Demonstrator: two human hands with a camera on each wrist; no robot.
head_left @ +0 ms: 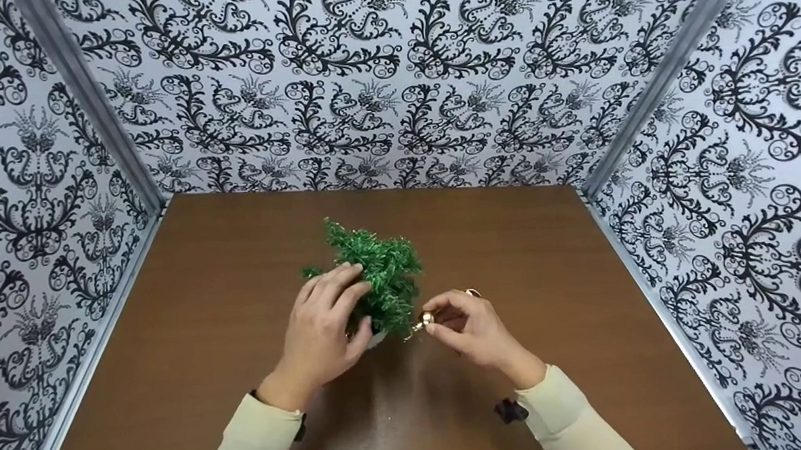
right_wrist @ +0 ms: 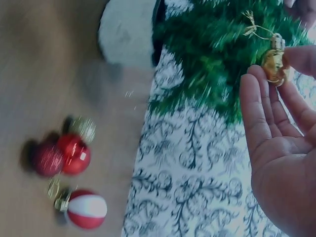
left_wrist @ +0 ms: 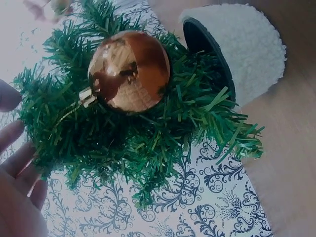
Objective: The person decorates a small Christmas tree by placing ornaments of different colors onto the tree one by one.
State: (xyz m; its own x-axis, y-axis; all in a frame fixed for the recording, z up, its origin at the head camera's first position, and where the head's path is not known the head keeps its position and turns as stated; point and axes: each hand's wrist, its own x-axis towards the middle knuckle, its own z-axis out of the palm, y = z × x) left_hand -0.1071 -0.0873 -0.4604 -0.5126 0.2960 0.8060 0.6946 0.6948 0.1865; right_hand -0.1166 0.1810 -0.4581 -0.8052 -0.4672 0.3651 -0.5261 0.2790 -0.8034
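Observation:
A small artificial Christmas tree (head_left: 382, 266) with green tinsel branches stands in a fluffy white pot (left_wrist: 254, 49). My left hand (head_left: 327, 316) is at the left side of the tree, its loosely bent fingers touching the branches. A shiny copper bauble (left_wrist: 131, 71) with a metal cap and gold string lies against the branches in the left wrist view. To the right of the tree, my right hand (head_left: 472, 327) pinches a small gold bauble (right_wrist: 274, 66) between thumb and fingertips. Its looped gold string (right_wrist: 254, 24) points toward the branches.
On the brown table (head_left: 209, 328) lie a glittery gold bauble (right_wrist: 84, 129), a shiny red bauble (right_wrist: 75, 154), a dark red bauble (right_wrist: 48, 159) and a red and white striped bauble (right_wrist: 87, 209). Walls with black scroll patterns (head_left: 394, 83) enclose the table at the back and both sides.

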